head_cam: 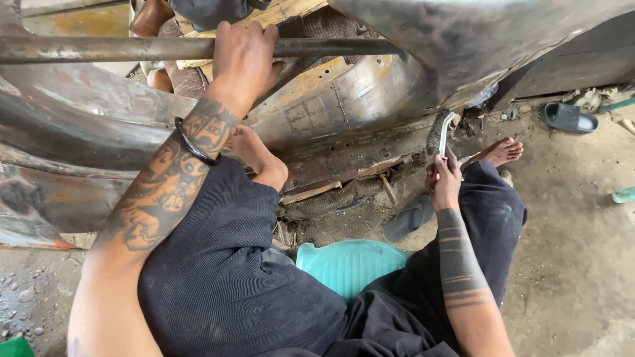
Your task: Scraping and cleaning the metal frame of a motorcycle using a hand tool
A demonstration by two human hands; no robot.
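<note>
Two bare hands work at a stripped, rust-streaked sheet-metal vehicle body (370, 99), seen from above by a person seated on a round turquoise plastic stool (350, 263). Farthest left, beyond the outer side of the raised forearm, lies the curved, scorched grey metal panel (59, 139), with loose gravel on the concrete floor (575, 264) below it. The left hand (243, 58) reaches up and away from the body, its fingers (254, 30) wrapped tight around a long rusty steel bar (99, 49) that runs level across the top of the view; a black band (192, 144) circles the wrist below it. Just under that wrist, a bare left foot (254, 151) presses against the lower edge of the body, above the knee of dark pinstriped trousers (218, 264). Toward the right hand, a splintered pale wooden strip (317, 190) juts from under the sill. A grey rubber flip-flop sandal (407, 219) lies on the floor just beside and below the right wrist. The right hand (446, 180) is closed on the handle of a wire brush (438, 132) with a white frame and dark bristles, held upright with its head touching the lower rim of the bodywork directly above the knuckles. Beyond that hand, a bare right foot (501, 152) rests on the floor. Well apart, farther right, sits a dark grey slide sandal (569, 118).
</note>
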